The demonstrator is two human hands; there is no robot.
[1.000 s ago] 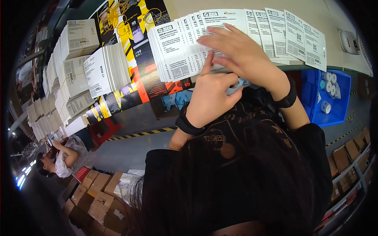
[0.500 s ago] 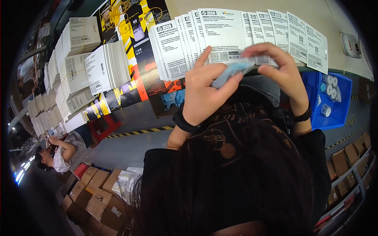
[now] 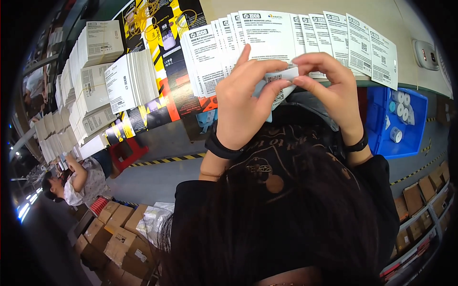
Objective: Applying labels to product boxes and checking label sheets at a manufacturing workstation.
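- Fingers of both hands were closed on a small white printed slip (image 3: 281, 78), which was held above the near edge of the surface (image 3: 305, 9).
- The slip was pinched between the thumb and fingers of the left hand (image 3: 245, 102) on one side and the fingertips of the right hand (image 3: 329, 90) on the other; part of the slip was hidden behind the left thumb.
- A fanned row of white printed leaflets (image 3: 296, 40) was spread on the surface just beyond the slip, overlapping from left to right.
- Stacks of white leaflets and boxes (image 3: 95, 76) were piled well to the left, beside black, yellow and orange printed cartons (image 3: 162, 57).
- A blue bin (image 3: 410, 136) holding small white rolls (image 3: 398, 119) was seen to the right of the right wrist, below the surface edge.
- Another person (image 3: 81, 181) was seen at lower left, near brown cardboard boxes (image 3: 119, 233).
- Both hands were raised with backs turned toward the camera, wrists bent inward toward each other; a dark band was worn on each wrist, and dark hair and a black sleeve filled the lower part of the view.
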